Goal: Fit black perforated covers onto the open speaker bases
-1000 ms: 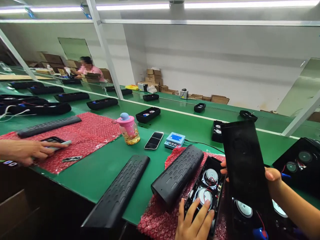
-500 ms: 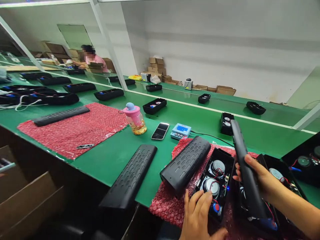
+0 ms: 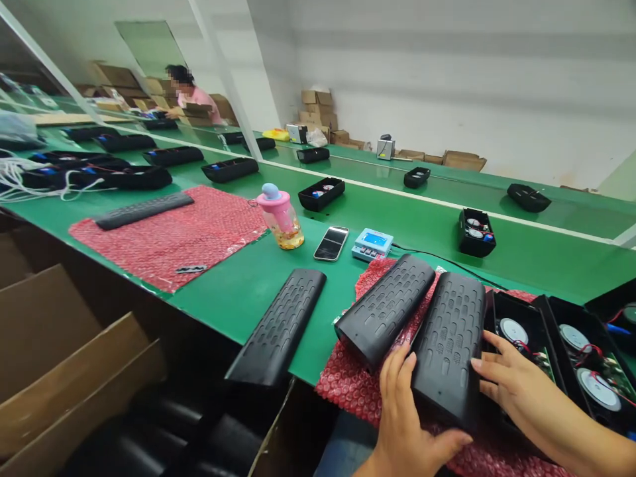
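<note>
Speaker, unreadable blue screen beyond

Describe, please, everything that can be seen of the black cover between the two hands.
The black cover is long and looks like matte plastic. Rounded slot-shaped recesses run in rows along it; some show fine dotted mesh. It lies patterned face up, its length pointing away from the person, beside a similar cover on its left. The left hand is at its left edge; the right hand touches its right. Its underside is hidden.

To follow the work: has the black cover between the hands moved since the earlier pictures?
Yes: the black cover has moved left, closer to the neighbouring cover on red bubble wrap.
</note>
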`<state>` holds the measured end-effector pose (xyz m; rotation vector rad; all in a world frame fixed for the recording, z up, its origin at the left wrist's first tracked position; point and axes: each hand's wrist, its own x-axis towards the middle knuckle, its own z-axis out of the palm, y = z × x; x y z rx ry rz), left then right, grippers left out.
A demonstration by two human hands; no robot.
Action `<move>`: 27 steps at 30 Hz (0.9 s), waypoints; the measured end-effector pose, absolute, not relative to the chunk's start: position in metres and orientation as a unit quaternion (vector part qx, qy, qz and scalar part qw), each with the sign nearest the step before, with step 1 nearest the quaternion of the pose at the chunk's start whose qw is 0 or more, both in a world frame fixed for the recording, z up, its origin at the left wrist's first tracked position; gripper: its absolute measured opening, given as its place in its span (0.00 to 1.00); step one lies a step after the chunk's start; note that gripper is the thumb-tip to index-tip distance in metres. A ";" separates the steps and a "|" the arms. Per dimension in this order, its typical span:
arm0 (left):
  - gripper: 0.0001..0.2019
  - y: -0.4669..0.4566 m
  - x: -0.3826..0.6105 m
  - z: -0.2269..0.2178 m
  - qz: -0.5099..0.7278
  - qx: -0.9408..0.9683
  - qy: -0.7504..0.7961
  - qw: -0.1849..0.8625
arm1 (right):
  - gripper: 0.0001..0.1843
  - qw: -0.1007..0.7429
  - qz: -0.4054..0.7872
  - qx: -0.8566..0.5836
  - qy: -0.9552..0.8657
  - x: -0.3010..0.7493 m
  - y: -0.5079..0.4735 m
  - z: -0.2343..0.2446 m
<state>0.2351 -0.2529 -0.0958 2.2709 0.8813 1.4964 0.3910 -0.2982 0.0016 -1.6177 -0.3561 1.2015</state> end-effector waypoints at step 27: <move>0.40 -0.230 0.217 -0.096 0.430 0.777 0.308 0.343 | 0.19 0.154 0.198 -0.764 -0.595 0.505 -0.208 0.003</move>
